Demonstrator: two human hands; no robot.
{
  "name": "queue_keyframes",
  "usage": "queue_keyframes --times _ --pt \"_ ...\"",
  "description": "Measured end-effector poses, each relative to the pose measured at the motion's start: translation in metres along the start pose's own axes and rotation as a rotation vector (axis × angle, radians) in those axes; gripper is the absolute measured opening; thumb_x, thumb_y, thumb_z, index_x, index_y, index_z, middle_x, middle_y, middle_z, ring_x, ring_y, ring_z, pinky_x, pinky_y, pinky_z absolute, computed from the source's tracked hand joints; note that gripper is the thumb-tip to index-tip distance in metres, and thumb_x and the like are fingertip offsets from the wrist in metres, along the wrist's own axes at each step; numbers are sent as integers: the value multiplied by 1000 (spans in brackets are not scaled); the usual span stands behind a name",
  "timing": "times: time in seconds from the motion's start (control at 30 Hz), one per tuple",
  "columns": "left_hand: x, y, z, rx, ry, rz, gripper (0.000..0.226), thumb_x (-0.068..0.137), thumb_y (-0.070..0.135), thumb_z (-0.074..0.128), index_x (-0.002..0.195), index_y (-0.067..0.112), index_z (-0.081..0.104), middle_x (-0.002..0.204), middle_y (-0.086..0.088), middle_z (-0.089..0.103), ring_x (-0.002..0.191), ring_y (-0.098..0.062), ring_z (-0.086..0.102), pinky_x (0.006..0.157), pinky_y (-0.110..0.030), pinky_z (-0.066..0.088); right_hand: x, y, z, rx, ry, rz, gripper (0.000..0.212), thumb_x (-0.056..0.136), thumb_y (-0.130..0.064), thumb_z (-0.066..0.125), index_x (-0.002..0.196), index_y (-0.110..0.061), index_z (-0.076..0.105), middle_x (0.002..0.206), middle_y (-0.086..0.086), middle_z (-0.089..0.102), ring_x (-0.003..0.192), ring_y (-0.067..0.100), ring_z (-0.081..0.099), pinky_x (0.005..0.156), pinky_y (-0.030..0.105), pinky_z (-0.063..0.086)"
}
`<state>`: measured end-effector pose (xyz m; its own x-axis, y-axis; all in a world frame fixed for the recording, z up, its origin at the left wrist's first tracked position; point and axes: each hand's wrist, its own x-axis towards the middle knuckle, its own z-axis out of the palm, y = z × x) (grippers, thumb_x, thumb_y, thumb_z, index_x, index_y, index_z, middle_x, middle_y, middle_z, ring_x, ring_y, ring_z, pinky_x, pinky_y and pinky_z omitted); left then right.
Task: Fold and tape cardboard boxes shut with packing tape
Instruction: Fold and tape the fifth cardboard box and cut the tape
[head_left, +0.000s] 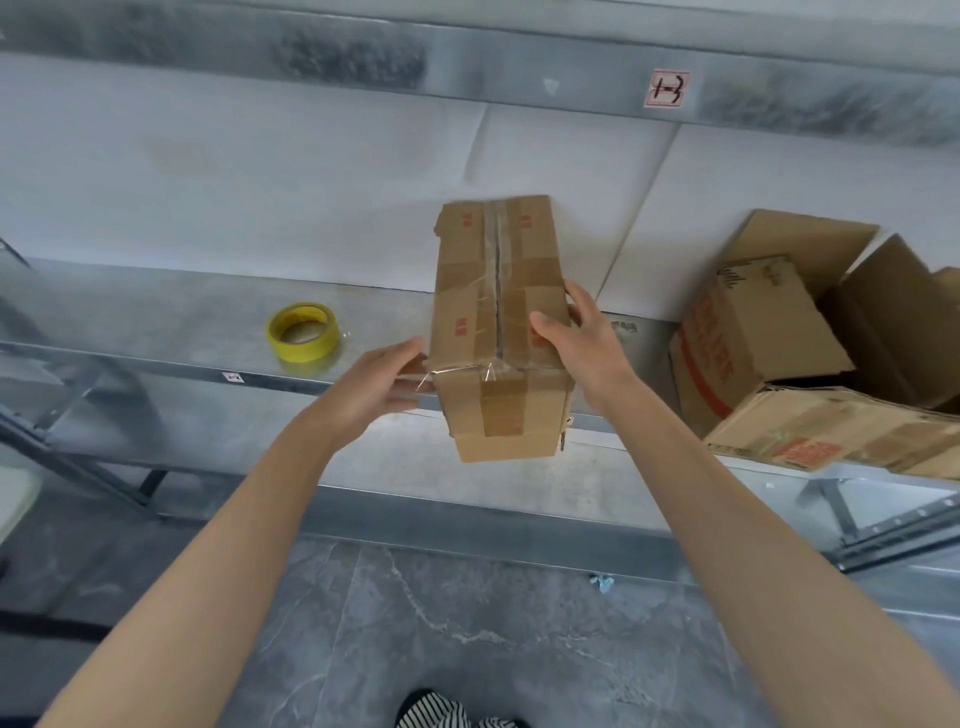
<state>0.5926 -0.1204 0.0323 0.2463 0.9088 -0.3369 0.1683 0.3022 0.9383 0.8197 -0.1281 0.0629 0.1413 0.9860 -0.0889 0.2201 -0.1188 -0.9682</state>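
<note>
A closed brown cardboard box (498, 312) with clear tape along its top seam is held over the front edge of a metal shelf (156, 322). My left hand (379, 387) is against the box's near left corner, fingers on its left side. My right hand (576, 338) grips the right edge, thumb on top and fingers down the right side. A loose strand of clear tape sticks out at the near top edge by my left hand. A yellow roll of packing tape (303, 331) lies on the shelf to the left of the box.
Several open and flattened cardboard boxes (779, 353) are piled on the shelf at the right. A white wall panel (260, 182) backs the shelf, with another metal shelf above. Grey stone floor (467, 623) lies below, and a striped shoe shows at the bottom edge.
</note>
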Motion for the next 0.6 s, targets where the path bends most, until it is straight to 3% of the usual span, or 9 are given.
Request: queue_keyframes --times 0.07,0.13,0.2,0.3,0.43,0.6 --pt "-6 -7 -3 -27 -60 -13 37 85 47 51 102 17 65 106 1 71 100 -15 68 91 -35 48 1 -1 3 8 9 7 47 93 -22 58 137 -29 41 106 -13 61 83 1 65 78 21 52" --pt "-10 -15 -5 -109 -64 13 24 89 38 55 94 16 63 111 -4 70 104 -20 67 91 -37 48 2 0 6 27 15 15 48 93 -21 59 137 -28 42 112 -9 62 87 5 66 83 26 54" --pt "-11 -17 -6 -192 -12 37 21 97 25 52 78 17 52 110 -9 68 103 -26 67 91 -38 48 3 0 8 15 22 11 48 93 -22 59 137 -28 42 114 -7 61 92 8 66 86 29 54" --pt "-9 -17 -1 -190 97 61 29 99 20 48 71 17 41 101 -11 68 93 -27 67 87 -37 50 5 2 13 19 35 8 49 92 -21 60 137 -27 43 116 -5 61 95 10 66 86 29 54" --pt "-7 -12 14 -130 275 115 24 98 16 48 74 12 45 85 -9 65 75 -22 66 70 -30 54 6 5 18 3 61 5 52 91 -22 60 139 -28 41 116 -7 61 97 11 65 89 31 54" --pt "4 -14 21 -90 381 172 9 94 16 56 97 16 48 86 -10 65 71 -23 66 64 -35 55 7 2 15 1 67 5 42 95 -19 56 132 -28 40 101 -17 61 91 2 63 77 19 53"
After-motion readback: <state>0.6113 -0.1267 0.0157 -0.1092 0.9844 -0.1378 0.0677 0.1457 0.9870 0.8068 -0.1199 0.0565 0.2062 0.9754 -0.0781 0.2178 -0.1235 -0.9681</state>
